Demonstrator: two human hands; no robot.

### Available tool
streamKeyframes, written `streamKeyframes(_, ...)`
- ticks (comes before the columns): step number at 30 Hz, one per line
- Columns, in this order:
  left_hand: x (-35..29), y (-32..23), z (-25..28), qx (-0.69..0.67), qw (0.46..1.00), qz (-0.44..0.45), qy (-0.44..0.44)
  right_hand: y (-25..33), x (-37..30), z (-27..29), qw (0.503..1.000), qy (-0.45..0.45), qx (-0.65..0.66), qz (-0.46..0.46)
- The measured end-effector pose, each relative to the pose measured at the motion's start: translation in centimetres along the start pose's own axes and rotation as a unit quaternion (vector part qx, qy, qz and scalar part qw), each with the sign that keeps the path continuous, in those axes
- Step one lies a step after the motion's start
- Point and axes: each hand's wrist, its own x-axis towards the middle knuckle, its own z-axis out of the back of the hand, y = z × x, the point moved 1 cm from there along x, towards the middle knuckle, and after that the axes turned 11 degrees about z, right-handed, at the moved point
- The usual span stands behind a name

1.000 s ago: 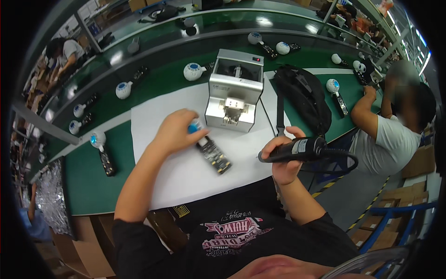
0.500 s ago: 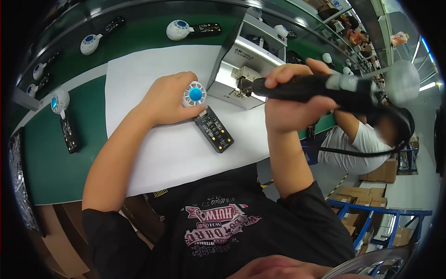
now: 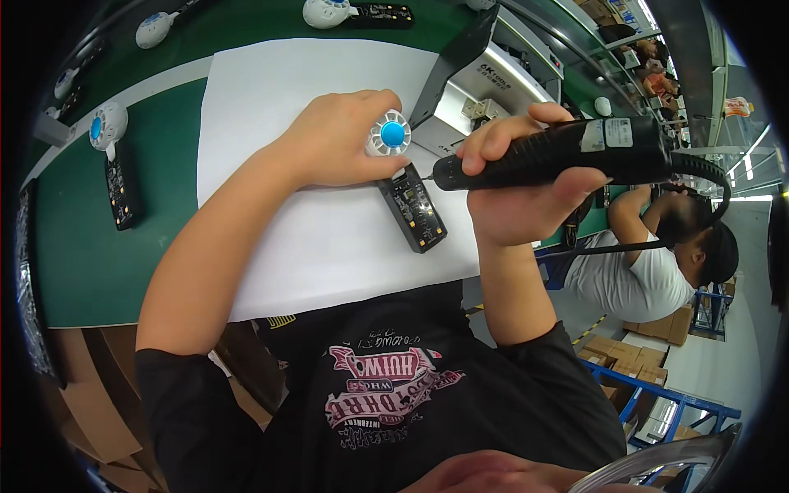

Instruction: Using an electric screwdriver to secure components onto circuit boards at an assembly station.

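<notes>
In the head view, the left hand (image 3: 349, 137) is closed around the round white head (image 3: 392, 134) of a device, presumably to keep the piece from turning. The device's black circuit-board handle (image 3: 419, 212) slants out from under the left thumb toward the person's body, board face up, on a white sheet (image 3: 288, 90) that probably guards it from the green desk (image 3: 173, 238).

The right hand (image 3: 526, 205), apart from the left, is wrapped around a black electric screwdriver (image 3: 559, 156), tipped so its bit (image 3: 427, 177) points at the handle's end nearest the left thumb; whether they touch, I cannot tell. Its cable (image 3: 715, 218) leaves the rear, clear of both hands.

A silver machine (image 3: 493, 78) stands just beyond the right hand, seemingly for easy reach. Another such device (image 3: 117, 193) lies left of the left forearm, well apart, perhaps to leave working room.
</notes>
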Motion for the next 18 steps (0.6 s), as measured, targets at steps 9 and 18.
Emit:
streamKeyframes(9,0.1,-0.3,0.2,-0.004,1.000,0.004,0.004,-1.0,-0.5,0.6,1.000,0.009,0.029,0.004)
streamKeyframes(18,0.3,-0.6,0.3,-0.006,1.000,0.015,0.026,4.2,3.8,0.4,0.980,-0.072,-0.078,0.168)
